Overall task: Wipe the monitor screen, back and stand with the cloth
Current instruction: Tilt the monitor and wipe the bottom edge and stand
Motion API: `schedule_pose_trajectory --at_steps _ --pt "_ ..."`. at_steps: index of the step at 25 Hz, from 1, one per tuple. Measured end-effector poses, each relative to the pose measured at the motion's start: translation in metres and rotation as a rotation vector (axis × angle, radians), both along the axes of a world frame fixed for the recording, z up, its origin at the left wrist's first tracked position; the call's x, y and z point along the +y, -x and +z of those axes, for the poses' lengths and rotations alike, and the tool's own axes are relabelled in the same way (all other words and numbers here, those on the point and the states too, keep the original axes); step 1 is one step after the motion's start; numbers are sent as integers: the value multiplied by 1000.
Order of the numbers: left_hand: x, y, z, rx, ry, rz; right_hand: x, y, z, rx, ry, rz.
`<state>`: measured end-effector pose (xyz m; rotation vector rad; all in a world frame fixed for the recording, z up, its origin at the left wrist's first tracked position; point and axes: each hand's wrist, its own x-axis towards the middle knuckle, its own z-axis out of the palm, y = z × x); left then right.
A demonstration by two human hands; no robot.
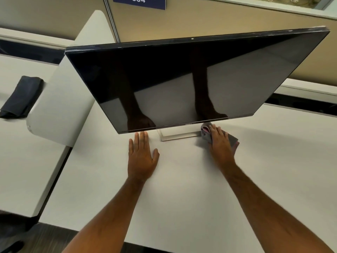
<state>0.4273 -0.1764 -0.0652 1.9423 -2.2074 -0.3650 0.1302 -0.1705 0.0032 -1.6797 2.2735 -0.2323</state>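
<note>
- Facing the person, the monitor [182, 77] stands on the pale bench [182, 189] with its long axis running left to right; its right end sits farther back and higher in the view than its left end.
- Its screen is glossy, black and switched off, and it mirrors both forearms and the bench top; a thin dark bezel frames it, with a small logo at the middle of the bottom edge.
- Below the bottom edge shows the stand [179, 135], a flat, pale, rectangular base with squared corners resting on the bench.
- The cloth [232, 140] is soft, grey and crumpled, with a pink patch showing at its far end; it lies on the bench touching the right end of the stand base.
- The right hand [219, 141] lies on top of the cloth, its grip curled over the fabric and pressing it down, fingertips pointing toward the stand and the screen's lower edge.
- The left hand [142, 154] rests flat on the bench just left of the stand, palm down, grip released, fingers straight and together, tips just beneath the bottom bezel.
- A smooth, rounded off-white divider [60, 106] runs along the bench's left side.
- Beyond it, on the neighbouring surface, lies a folded dark cloth [22, 96].
- A blue sign [139, 1] with white digits hangs on the tan partition behind.
</note>
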Motion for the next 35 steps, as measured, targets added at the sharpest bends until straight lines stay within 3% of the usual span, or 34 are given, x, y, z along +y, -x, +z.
schedule_pose_trajectory --at_steps 2,9,13,19,24,28,31,35 --pt "1 0 -1 -10 9 1 0 -16 -4 2 -73 -25" --pt "0 1 0 2 16 5 22 -39 -32 74 -7 -4" --pt "-1 1 1 4 4 4 31 -83 -32 109 -3 173" --pt "-2 -5 2 69 -50 -31 28 -143 -10 0 -15 271" --pt "-8 -38 1 187 -67 -140 25 -140 -1 -337 105 393" --pt "-1 -57 -1 102 -36 -53 14 -83 -7 -25 430 360" --pt "6 -62 -5 45 -16 -39 10 -75 -19 99 261 377" --pt "6 -59 -5 28 2 -30 1 -118 -30 -6 -28 532"
